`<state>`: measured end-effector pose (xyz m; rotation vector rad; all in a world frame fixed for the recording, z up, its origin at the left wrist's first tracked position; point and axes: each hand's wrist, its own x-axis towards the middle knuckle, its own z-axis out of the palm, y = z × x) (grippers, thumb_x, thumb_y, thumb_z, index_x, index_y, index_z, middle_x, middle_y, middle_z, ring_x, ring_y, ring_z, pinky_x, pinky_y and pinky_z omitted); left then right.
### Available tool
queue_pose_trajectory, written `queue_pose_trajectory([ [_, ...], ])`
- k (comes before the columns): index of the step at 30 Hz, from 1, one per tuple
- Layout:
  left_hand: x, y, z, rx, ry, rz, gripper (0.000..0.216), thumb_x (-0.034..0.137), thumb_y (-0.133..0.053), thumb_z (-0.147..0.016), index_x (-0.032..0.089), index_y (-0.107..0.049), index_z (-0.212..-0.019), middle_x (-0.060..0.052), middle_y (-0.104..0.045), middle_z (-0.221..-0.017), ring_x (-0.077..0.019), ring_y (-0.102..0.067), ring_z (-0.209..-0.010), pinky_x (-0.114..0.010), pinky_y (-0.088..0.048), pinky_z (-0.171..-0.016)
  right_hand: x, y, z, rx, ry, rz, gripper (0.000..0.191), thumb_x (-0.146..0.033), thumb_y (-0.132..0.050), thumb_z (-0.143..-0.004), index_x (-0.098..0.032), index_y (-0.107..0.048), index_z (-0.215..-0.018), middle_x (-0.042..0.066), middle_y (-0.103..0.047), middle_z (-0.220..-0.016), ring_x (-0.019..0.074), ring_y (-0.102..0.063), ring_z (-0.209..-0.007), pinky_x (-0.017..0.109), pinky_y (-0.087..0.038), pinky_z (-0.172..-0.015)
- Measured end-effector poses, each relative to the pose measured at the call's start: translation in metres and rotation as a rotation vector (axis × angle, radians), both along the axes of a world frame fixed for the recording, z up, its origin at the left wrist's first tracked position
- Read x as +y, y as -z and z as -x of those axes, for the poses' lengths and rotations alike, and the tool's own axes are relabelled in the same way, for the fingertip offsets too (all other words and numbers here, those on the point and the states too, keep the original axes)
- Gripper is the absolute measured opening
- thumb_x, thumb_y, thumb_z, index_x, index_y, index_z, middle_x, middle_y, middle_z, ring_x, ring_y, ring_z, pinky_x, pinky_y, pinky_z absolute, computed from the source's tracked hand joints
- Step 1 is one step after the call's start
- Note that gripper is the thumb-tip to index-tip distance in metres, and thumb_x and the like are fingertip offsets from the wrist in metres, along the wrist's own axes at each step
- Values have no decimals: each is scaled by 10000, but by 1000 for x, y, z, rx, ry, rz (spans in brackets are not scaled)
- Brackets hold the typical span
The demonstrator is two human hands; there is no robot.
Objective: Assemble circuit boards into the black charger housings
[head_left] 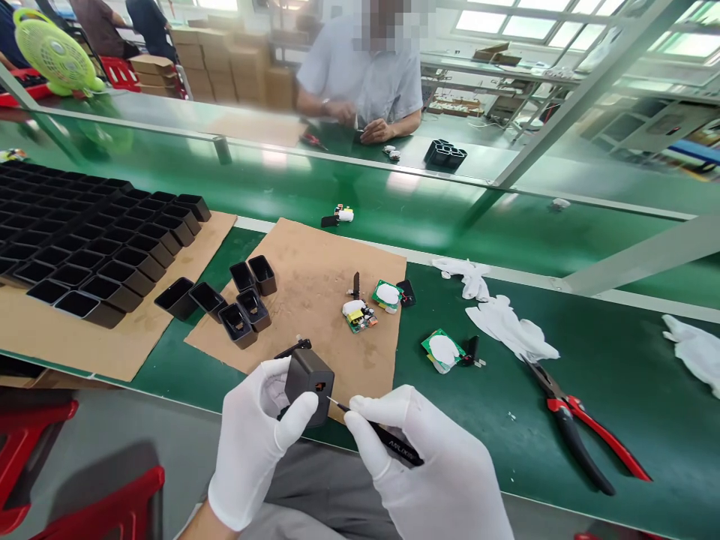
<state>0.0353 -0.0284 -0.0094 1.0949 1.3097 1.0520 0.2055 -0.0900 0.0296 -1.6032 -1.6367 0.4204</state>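
My left hand (256, 439), in a white glove, is closed around a black plastic charger housing (309, 379) near the table's front edge. An orange part shows through a small cut-out in the housing's face. My gloved right hand (430, 457) grips black tweezers (394, 442) with a thin metal tip. The tip is close to the housing, beside the cut-out; whether it touches I cannot tell. Past my hands, a circuit board with yellow and white parts (360, 316) and a green board with a white pad (388, 295) lie on cardboard (315, 262).
Rows of black housings (121, 281) fill the left side, with several loose ones (236, 322) nearer. Another green board (444, 351), red-handled pliers (585, 427) and white gloves (509, 326) lie to the right. Across the bench, a person's hands (374, 131) work at a small item.
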Motion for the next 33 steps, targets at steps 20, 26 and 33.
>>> queue_pose_trajectory([
  [20,-18,20,-4,674,-139,-583,437,398,-786,-801,150,-727,-1156,-87,-827,-960,-245,-835,-802,-301,-691,-722,9,13,12,-309,98,28,363,-224,-496,-1040,-181,-686,-1346,28,-824,-988,174,-812,-750,264,-614,-635],
  [26,-21,19,-4,922,-206,-698,463,432,-741,-837,119,-725,-1177,-113,-803,-942,-254,-829,-796,-286,-628,-630,14,26,12,-117,-2,215,373,-207,-447,-1040,-236,-715,-1297,9,-850,-1056,184,-835,-865,270,-640,-751],
  [33,-21,21,-5,956,-221,-694,470,407,-754,-812,165,-704,-1212,-37,-756,-849,-211,-778,-671,-268,-577,-576,16,30,13,-22,5,254,343,-245,-445,-1036,-300,-718,-1236,-52,-812,-859,145,-785,-715,244,-589,-704],
])
